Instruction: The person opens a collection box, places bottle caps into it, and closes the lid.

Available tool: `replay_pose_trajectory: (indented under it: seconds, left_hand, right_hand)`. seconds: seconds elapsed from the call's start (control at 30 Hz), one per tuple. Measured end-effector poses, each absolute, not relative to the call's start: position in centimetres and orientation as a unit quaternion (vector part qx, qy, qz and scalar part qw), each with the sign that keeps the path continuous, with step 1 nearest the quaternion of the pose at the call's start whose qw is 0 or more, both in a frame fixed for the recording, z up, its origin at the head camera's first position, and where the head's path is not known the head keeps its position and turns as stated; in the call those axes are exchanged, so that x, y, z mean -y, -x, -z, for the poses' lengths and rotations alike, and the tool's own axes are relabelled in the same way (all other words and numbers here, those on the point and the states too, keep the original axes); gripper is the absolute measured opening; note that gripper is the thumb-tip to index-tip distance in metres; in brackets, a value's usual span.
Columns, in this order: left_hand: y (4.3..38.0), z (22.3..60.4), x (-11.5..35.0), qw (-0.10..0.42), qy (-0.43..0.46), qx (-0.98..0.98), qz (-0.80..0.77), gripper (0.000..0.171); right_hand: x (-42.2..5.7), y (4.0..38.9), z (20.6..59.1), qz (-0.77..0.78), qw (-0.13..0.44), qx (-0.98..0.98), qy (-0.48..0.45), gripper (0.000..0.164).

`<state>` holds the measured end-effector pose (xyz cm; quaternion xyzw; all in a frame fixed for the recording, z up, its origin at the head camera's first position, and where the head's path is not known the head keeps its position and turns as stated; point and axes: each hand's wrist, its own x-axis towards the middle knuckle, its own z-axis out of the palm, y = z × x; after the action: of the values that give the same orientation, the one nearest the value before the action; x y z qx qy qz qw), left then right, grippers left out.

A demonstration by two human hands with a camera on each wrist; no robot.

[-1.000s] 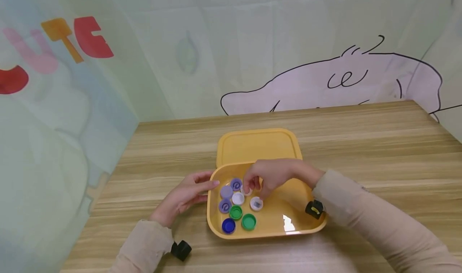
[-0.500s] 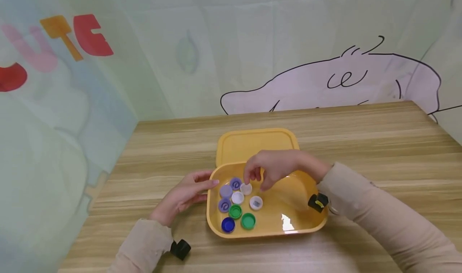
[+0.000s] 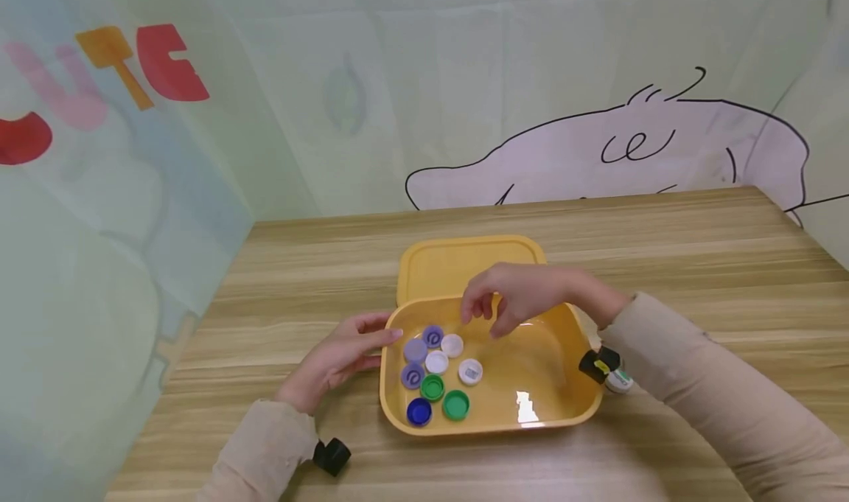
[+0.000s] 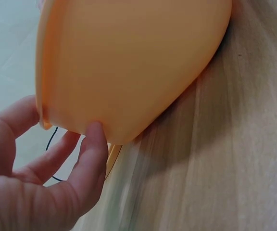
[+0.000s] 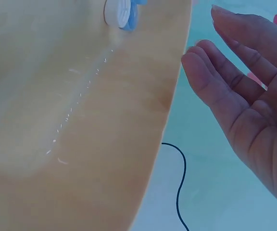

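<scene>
A yellow plastic box (image 3: 550, 413) stands on the wooden table, with several bottle caps lying in its left half. Among them are a white cap with a printed mark (image 3: 470, 371), a green cap (image 3: 456, 405), a dark blue cap (image 3: 419, 411) and a purple cap (image 3: 433, 336). My left hand (image 3: 348, 351) holds the box's left end, thumb over the rim and fingers against the outer wall (image 4: 95, 139). Above the far side of the box hovers my right hand (image 3: 517, 295), its fingers loosely bent; the right wrist view shows nothing between them (image 5: 254, 82).
The yellow lid (image 3: 471, 266) lies flat behind the box, partly covered by it. Beyond the box's right end, a white round thing with green print (image 3: 620, 381) sits on the table, half hidden by the sleeve. A printed cloth (image 3: 371, 104) hangs behind the table.
My right hand has risen off the white cap near the purple one and moved back and to the right. The caps and my left hand stay in place.
</scene>
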<state>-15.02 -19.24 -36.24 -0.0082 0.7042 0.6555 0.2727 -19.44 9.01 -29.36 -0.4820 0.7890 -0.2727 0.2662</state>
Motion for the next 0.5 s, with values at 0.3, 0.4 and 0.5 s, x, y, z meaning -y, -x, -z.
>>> replay_pose_trajectory:
  seconds: [0.3, 0.4, 0.5]
  left_hand:
    - [15.0, 36.4, 19.4, 0.270, 0.011, -0.707, -0.654, 0.057]
    - [15.0, 36.4, 19.4, 0.271, 0.009, -0.705, -0.655, 0.057]
    - [15.1, 36.5, 19.4, 0.271, 0.006, -0.703, -0.658, 0.057]
  right_hand:
    - [-10.1, 19.5, 28.8, 0.285, 0.256, -0.796, 0.468, 0.029]
    - [-10.6, 19.5, 28.9, 0.287, 0.258, -0.802, 0.457, 0.028]
    - [-11.2, 19.5, 29.0, 0.287, 0.260, -0.808, 0.445, 0.027]
